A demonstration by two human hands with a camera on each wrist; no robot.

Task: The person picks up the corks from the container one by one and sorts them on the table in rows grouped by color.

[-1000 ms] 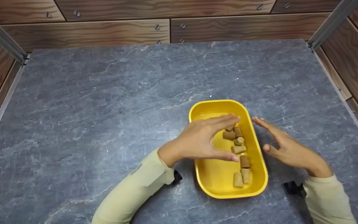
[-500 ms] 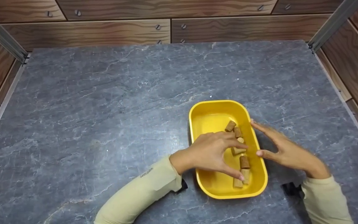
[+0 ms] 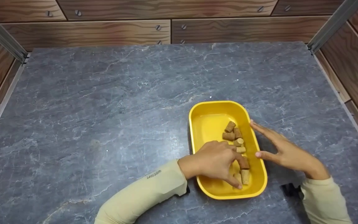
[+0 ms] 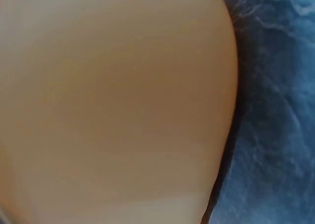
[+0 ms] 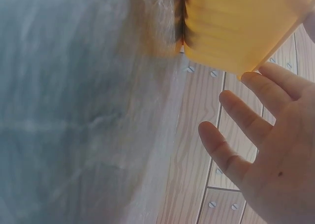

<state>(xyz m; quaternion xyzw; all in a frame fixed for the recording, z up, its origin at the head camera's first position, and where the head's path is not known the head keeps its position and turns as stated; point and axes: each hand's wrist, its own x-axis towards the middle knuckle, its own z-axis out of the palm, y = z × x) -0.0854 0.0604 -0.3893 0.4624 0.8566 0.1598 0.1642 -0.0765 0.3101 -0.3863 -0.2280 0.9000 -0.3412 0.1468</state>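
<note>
A yellow tray with rounded corners stands on the table, its far end bare. Several corks lie along its right side, among them a brown cork and a pale cork. My left hand reaches down into the tray, back of the hand up, thumb and index finger spread over the nearer corks. Its other fingertips are hidden below; I cannot tell whether they grip a cork. My right hand touches the tray's right rim with fingertips and thumb, fingers extended. In the right wrist view its fingers are straight and spread.
The grey marbled table stretches left of the tray and behind it. Wood-patterned panels enclose the back and sides, with metal posts at the rear corners. The left wrist view is mostly filled by blurred skin.
My left hand has come lower into the tray and nearer to me, over the closer corks, its fingers bending more. My right hand has moved in to the rim. The tray stays in place.
</note>
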